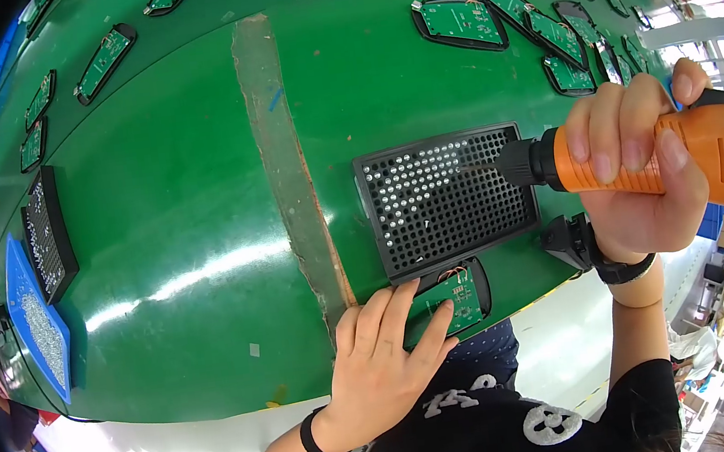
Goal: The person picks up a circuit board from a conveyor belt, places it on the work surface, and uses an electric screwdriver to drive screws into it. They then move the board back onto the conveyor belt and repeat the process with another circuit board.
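Note:
My right hand [635,165] is wrapped round an orange electric screwdriver [589,158] with a black nose. Its thin bit points left over the black screw tray [460,251]; whether the tip touches a screw I cannot tell. Silvery screws [414,170] fill many far-left holes of the tray; two lie loose nearer its front. My left hand [381,346] lies with fingers apart over the left end of a green circuit board [463,295] in a black shell, thumb across the board. The index fingertip is by the tray's near edge.
Several circuit boards in black shells [459,22] lie at the far right, some overlapping; others [105,63] lie far left. A second screw tray [48,233] and a blue tray of screws [23,290] stand at the left. A black stand [570,241] sits near my right wrist.

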Demonstrator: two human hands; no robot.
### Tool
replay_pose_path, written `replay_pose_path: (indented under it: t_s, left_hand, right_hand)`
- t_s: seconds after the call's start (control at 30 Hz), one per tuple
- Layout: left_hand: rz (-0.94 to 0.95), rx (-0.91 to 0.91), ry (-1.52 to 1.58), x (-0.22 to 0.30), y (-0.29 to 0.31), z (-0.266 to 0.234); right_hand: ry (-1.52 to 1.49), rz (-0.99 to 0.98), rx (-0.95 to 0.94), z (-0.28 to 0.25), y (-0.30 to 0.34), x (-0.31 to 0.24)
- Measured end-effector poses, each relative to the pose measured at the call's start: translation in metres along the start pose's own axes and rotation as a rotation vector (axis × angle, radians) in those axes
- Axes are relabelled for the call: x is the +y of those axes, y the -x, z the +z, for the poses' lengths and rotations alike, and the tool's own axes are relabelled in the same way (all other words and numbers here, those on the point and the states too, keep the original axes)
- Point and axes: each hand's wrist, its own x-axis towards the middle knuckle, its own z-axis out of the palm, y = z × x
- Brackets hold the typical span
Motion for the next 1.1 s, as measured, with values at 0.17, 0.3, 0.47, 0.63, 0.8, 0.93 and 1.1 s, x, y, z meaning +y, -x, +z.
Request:
replay_pose_path:
  t_s: [0.17, 0.3, 0.47, 0.63, 0.8, 0.93, 1.1]
  left_hand:
    - [-0.046, -0.007, 0.049, 0.001, -0.001, 0.002]
    - [-0.003, 0.012, 0.056, 0.002, -0.007, 0.001]
    - [-0.014, 0.055, 0.103, -0.001, -0.009, 0.003]
    - [-0.009, 0.08, 0.045, -0.005, -0.005, 0.005]
    - [-0.034, 0.118, 0.051, -0.005, -0.002, 0.006]
    - [-0.031, 0.093, 0.035, -0.003, -0.004, 0.005]
    - [-0.024, 0.103, 0.028, -0.004, -0.005, 0.006]
  right_hand:
    - [0.003, -0.021, -0.002, 0.005, 0.007, -0.011]
    - [0.036, -0.048, -0.256, -0.009, 0.034, -0.039]
    - [-0.393, -0.418, -0.376, 0.025, 0.077, -0.044]
    - [-0.242, -0.36, -0.262, 0.034, 0.1, -0.031]
    - [-0.294, -0.242, -0.269, 0.033, 0.099, -0.031]
    - [-0.292, -0.265, -0.271, 0.035, 0.099, -0.028]
    - [-0.252, -0.404, -0.174, 0.039, 0.101, -0.023]
